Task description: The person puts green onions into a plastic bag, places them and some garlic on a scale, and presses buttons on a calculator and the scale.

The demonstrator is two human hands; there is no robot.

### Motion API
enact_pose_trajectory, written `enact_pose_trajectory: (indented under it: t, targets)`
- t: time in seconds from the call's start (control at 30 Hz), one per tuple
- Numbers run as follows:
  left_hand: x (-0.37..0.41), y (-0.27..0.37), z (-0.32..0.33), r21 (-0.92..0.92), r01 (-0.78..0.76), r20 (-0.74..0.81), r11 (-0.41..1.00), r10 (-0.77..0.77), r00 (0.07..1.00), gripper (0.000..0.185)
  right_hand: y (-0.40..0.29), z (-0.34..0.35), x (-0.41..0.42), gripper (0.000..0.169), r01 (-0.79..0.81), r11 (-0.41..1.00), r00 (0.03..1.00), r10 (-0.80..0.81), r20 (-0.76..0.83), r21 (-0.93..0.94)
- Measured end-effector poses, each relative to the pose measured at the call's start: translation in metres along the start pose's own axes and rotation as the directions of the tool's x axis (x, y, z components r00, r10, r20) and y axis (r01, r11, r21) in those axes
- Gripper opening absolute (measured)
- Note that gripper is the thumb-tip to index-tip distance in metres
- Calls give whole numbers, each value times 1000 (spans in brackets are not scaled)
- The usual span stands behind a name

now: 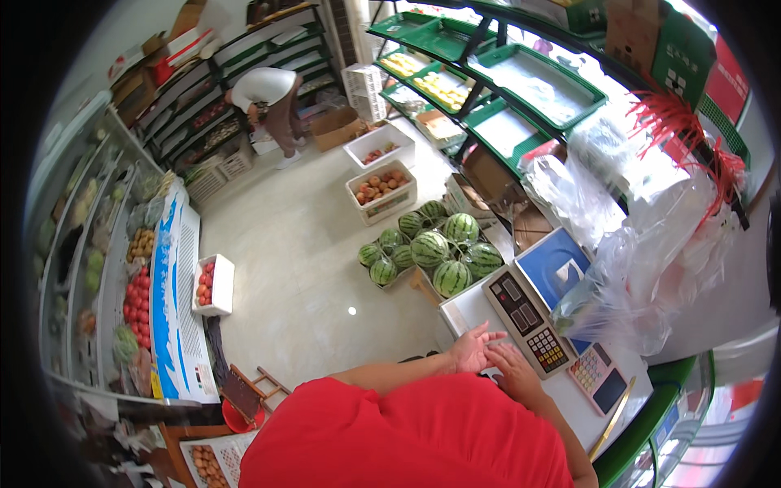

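Note:
My left hand (468, 349) is palm up over the near edge of a white counter (462, 310), its fingers apart. My right hand (511, 368) lies against it, the fingertips meeting the left palm or fingers. I see nothing held in either hand. Just beyond them is a price-computing scale with a keypad and display panel (526, 323) and a blue weighing plate (558, 268). A calculator (597, 377) with coloured keys lies to the right of my right hand. Beside it rests a long, thin yellowish strip or blade (612, 421).
Striped watermelons (430, 249) fill boxes on the floor ahead. Clear plastic bags (634, 287) hang over the scale's right side. Crates of fruit (378, 189) stand farther off. A person (268, 97) bends by the back shelves. A refrigerated display (177, 293) and a wooden chair (244, 393) are leftward.

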State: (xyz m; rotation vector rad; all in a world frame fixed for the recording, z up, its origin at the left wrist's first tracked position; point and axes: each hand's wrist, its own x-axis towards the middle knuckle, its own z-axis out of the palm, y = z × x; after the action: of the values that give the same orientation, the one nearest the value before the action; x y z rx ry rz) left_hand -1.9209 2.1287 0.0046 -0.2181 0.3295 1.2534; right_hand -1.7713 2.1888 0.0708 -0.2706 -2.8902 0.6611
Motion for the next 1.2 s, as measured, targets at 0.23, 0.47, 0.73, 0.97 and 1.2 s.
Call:
enact_pose_trajectory:
  t: [0.23,0.47,0.73,0.97,1.2]
  targets:
    - [-29,40,-22,237,-523,-9,819,540,841,31,19,30,-45,41,-372,828,928,348,134,419]
    - [-234,245,72,580,-800,-104,153,988,114,57,53,79,-137,61,-472,878,842,475,255,-77]
    - [-343,286,107,966,-221,-173,131,968,-182,75,44,107,-135,66,-516,820,788,567,239,-247]
    - [-382,320,96,981,-186,-91,48,969,-228,78,57,109,-133,57,-566,798,793,596,130,-207]
    - [-395,337,-34,988,-154,-38,3,973,-226,76,24,101,-120,64,-813,578,582,807,-103,-70]
